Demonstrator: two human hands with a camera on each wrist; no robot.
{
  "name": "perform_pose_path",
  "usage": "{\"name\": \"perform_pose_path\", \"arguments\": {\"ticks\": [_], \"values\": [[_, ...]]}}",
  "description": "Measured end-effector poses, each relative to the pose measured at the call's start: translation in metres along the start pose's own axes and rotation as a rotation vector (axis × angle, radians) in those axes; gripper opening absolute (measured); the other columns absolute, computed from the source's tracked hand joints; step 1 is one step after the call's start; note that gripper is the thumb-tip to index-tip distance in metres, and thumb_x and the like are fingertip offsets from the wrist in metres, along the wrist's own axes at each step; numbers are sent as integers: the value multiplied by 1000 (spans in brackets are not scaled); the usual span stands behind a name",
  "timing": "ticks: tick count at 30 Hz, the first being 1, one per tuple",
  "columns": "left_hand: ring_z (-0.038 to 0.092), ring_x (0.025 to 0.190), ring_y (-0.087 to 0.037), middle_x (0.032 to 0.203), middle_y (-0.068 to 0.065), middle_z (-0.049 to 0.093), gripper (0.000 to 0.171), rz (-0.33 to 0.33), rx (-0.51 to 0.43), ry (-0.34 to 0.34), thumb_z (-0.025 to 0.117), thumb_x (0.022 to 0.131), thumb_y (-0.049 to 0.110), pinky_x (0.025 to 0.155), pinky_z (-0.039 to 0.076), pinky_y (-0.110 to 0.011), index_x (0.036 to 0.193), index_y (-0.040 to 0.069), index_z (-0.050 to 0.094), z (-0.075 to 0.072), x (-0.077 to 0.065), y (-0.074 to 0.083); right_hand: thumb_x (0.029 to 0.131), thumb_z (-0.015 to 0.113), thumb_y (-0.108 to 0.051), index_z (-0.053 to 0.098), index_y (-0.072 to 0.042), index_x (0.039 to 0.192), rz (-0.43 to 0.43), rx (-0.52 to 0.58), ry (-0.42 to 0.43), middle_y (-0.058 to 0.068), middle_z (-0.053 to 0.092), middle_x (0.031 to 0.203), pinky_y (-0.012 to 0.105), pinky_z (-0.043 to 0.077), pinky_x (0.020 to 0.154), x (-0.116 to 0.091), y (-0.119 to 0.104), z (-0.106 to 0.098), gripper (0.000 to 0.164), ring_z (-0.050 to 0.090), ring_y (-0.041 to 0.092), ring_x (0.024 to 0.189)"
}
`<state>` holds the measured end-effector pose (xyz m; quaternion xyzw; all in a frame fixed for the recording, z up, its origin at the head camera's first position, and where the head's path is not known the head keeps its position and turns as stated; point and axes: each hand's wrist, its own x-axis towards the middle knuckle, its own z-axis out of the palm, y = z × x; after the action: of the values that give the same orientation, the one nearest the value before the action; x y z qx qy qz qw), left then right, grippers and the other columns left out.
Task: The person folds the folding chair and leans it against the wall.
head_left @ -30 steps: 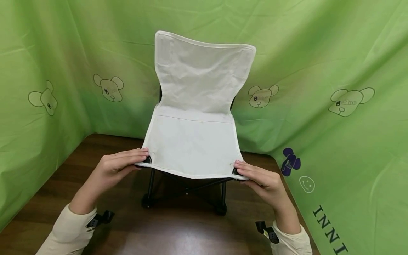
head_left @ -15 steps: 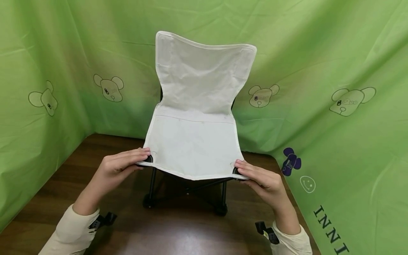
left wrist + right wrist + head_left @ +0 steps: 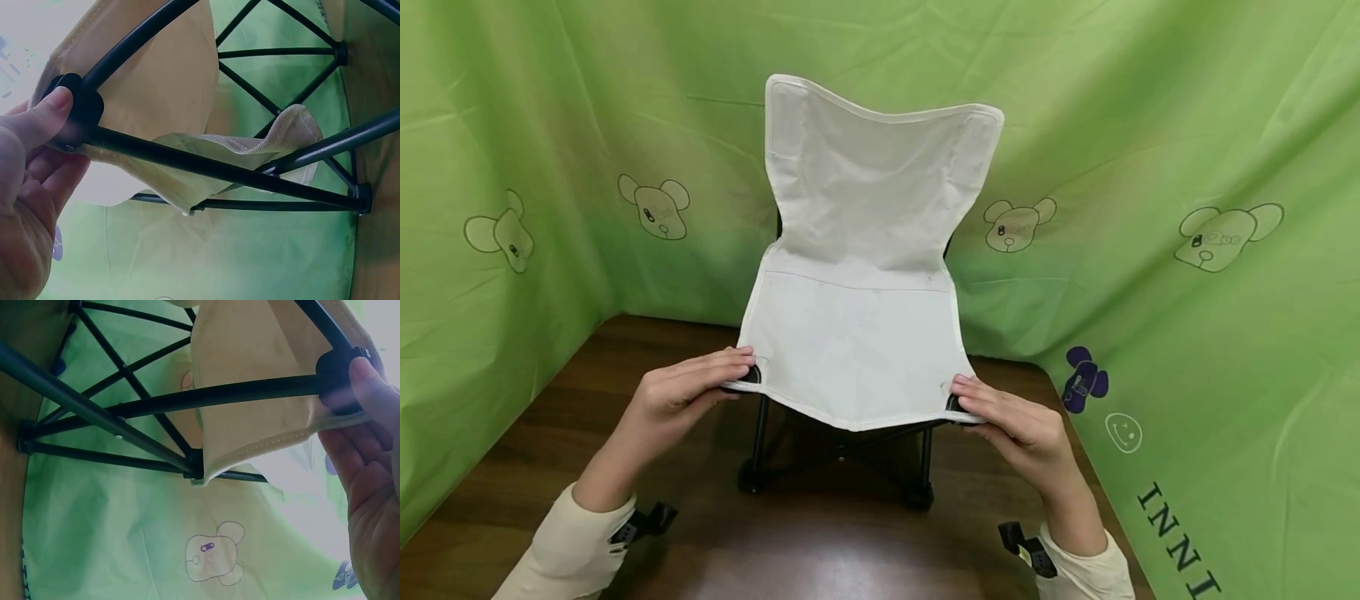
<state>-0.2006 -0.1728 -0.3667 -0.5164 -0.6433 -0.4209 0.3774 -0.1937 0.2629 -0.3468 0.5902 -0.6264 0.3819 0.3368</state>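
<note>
- I get a bright head view, with soft shadows in the green curtain's (image 3: pixel 1150 108) folds.
- Glare whitens the wooden surface (image 3: pixel 827 571) near the bottom; beneath the chair (image 3: pixel 857 342) it's dark.
- My wrist views look hazier and softer, washing out at the left one's upper left and beside the right hand (image 3: pixel 378 509).

A small folding chair of white fabric and black tubing (image 3: pixel 853 342) is borne upright by a flat, dark brown, wood-grained surface (image 3: pixel 820 554). The surface is touched by the chair's rounded black feet (image 3: pixel 918 496), is shaded beneath the chair, and is brightened by a glare in front of it.
</note>
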Motion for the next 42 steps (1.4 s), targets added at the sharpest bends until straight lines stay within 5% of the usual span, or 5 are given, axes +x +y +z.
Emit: {"name": "perform_pose_path", "arguments": {"ticks": [30, 42], "values": [[67, 122, -30, 115, -28, 72, 29, 20, 14, 46, 67, 99, 8, 108, 50, -37, 108, -20, 70, 5, 14, 0, 93, 73, -1, 70, 22, 101, -8, -73, 67, 34, 70, 111, 37, 53, 104, 10, -3, 7, 25, 69, 39, 116], [68, 120, -31, 114, -28, 73, 30, 9, 102, 32, 66, 99, 12, 106, 51, -34, 111, -15, 72, 8, 20, 2, 92, 73, 0, 70, 22, 102, -3, -88, 96, 35, 70, 110, 37, 54, 103, 17, -2, 7, 24, 69, 40, 115]]}}
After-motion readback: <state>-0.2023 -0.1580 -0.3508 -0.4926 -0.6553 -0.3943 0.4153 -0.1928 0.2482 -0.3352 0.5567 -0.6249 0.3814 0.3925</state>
